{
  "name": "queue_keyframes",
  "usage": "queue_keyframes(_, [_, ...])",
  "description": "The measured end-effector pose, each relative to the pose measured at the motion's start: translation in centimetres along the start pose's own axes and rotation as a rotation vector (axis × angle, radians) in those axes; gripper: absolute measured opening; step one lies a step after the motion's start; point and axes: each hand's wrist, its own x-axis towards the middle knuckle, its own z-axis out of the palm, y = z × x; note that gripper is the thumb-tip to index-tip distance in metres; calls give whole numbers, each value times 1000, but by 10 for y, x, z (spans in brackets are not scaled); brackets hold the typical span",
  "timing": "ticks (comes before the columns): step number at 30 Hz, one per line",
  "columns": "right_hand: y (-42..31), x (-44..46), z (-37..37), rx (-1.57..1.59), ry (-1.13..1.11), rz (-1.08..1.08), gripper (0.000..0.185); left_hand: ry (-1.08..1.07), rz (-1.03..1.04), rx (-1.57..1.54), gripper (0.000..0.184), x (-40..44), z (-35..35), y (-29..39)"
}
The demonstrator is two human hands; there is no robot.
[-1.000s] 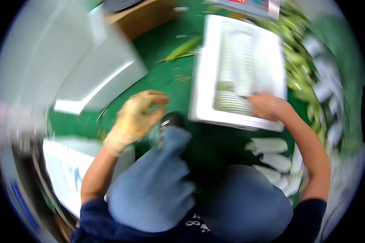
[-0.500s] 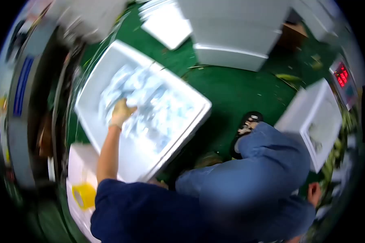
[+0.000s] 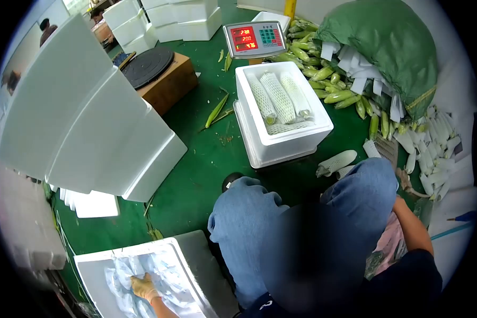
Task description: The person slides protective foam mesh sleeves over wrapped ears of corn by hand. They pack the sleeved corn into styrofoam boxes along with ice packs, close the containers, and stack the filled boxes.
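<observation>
from my remote view the green floor [image 3: 196, 169] runs out into the black lens edge. the tall white foam stack [image 3: 111, 138] leans through the left side, part of it cut off. the green sack [image 3: 379, 37] covers the back of a heap of green ears [image 3: 336, 85].

the lower foam box [image 3: 181, 259] is cropped by the bottom edge; inside it lie the bluish-white packs [image 3: 123, 275], any print on them too faint for me to read. the open foam box [image 3: 302, 139] ahead holds net-sleeved pieces [image 3: 279, 98], the lower ones partly covered.

i see the left hand [image 3: 143, 288], in a yellowish glove, resting on the packs, thumb spread from the fingers; i cannot tell whether it grips one. the right hand is hidden behind the raised knee [image 3: 363, 183], so i cannot tell its state.

the scale display [image 3: 254, 40] shows red digits: "200" in the middle row, seemingly "476" below, the top row unclear. a white shirt mark [image 3: 266, 306] is cropped and unreadable.
</observation>
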Motion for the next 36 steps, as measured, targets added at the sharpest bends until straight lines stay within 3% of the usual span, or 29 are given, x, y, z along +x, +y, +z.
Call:
queue_keyframes(1, [0,-1,0,-3,0,8,10,-119,26,79,56,-3,-12,7])
queue_keyframes(5, [0,-8,2,-14,2,20,10,-25,223,171,57,2,9,-4])
queue_keyframes(7, [-1,-9,3,-17,1,34,10,71,-133,-15,56,-4,8,15])
queue_keyframes(8, [-3,-10,5,-20,2,38,10,72,-132,-25,56,-1,13,24])
queue_keyframes(10, [-4,-11,11,-24,4,52,10,67,-345,-76,59,2,21,32])
queue_keyframes(12, [-5,-13,12,-22,12,58,10,53,-332,-60,69,5,33,21])
queue_keyframes(16, [-1,-19,15,-2,17,79,11,25,-117,29,80,2,-3,3])
queue_keyframes(18, [5,-29,8,19,15,84,11,91,172,-168,74,5,-2,-19])
queue_keyframes(19, [8,-34,1,32,17,89,11,-16,38,-319,76,-10,-49,7])
queue_keyframes(20, [12,-40,-6,57,22,88,11,-56,32,-696,77,-6,-40,-15])
queue_keyframes(22, [14,-44,-21,134,52,76,11,-247,-331,-701,58,-82,-194,77])
queue_keyframes(24, [4,-34,-40,302,49,91,12,-68,222,-654,71,-64,-186,41])
queue_keyframes(26, [-56,4,-89,493,-54,159,13,-1,546,-734,55,-48,-217,82])
queue_keyframes(28, [-95,48,-117,488,-42,79,13,180,749,-836,73,-30,-235,167])
queue_keyframes(29, [-103,69,-117,515,19,-10,14,3,795,-1005,74,-42,-257,226])
queue_keyframes(30, [-105,90,-113,540,82,-103,14,-125,806,-917,79,-45,-270,283])
queue_keyframes(31, [-103,112,-103,614,108,-105,14,-201,962,-1035,72,-54,-266,342])
queue_keyframes(32, [-97,130,-89,687,137,-107,13,-415,1147,-952,66,-80,-291,411])
queue_keyframes(33, [-90,144,-76,691,132,-101,13,-489,1419,-902,62,-87,-282,471])
queue_keyframes(34, [-82,157,-63,879,159,-49,13,-690,1562,-745,62,-108,-290,522])
queue_keyframes(35, [-75,167,-51,1066,189,6,12,-868,1621,-670,62,-118,-271,572])
queue_keyframes(36, [-68,173,-44,1061,194,6,12,-1055,1653,-663,62,-126,-244,614])
